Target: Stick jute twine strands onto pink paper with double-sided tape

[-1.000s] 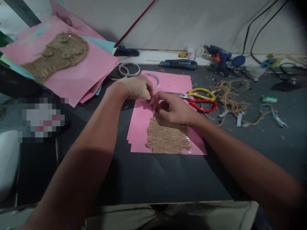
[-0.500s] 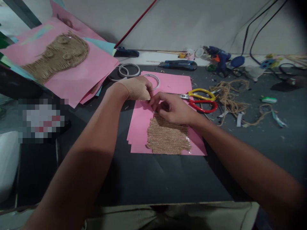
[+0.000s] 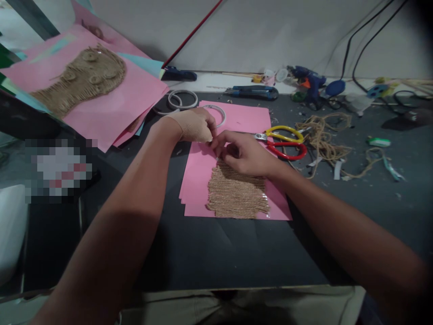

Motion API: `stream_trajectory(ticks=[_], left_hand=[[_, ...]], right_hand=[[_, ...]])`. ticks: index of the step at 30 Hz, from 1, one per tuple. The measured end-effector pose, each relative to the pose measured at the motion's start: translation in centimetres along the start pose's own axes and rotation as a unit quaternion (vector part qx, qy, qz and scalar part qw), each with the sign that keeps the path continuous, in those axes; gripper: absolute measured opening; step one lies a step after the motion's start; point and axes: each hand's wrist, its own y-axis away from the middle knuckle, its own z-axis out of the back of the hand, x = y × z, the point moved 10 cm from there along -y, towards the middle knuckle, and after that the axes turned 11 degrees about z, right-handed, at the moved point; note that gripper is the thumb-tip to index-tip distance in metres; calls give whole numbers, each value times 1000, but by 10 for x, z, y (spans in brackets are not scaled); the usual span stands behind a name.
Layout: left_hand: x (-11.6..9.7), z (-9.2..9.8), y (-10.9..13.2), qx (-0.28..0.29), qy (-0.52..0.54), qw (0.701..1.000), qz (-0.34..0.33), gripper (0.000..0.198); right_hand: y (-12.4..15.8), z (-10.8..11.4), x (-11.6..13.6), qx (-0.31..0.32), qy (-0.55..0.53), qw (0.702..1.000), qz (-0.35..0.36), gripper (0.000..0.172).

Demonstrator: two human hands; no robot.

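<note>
Rows of brown jute twine [image 3: 238, 194] lie side by side on a pink paper sheet [image 3: 198, 180], with clear tape glinting at their right edge. My left hand [image 3: 196, 125], wrapped in a beige bandage, bends over the upper left of the paper with its fingers closed. Fingertips of my right hand [image 3: 241, 151] meet it there, pinched together above the top rows of twine. Whatever sits between the fingers is too small or hidden to make out. Scissors [image 3: 284, 142] with one yellow and one red handle lie beside my right hand, their blades partly behind it.
Tape rolls [image 3: 182, 99] lie behind my left hand, and a blue utility knife [image 3: 253, 92] lies farther back. A blue glue gun [image 3: 313, 83] and tangled twine [image 3: 324, 135] are at the right. At the left, pink sheets [image 3: 145, 97] carry a twine-covered shape [image 3: 88, 79].
</note>
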Motion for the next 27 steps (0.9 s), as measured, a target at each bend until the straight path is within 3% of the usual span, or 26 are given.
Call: stream_trajectory(ticks=[27], left_hand=[[0, 0, -1, 5, 18, 1000, 3, 43]], right_hand=[[0, 0, -1, 5, 14, 1000, -8, 40]])
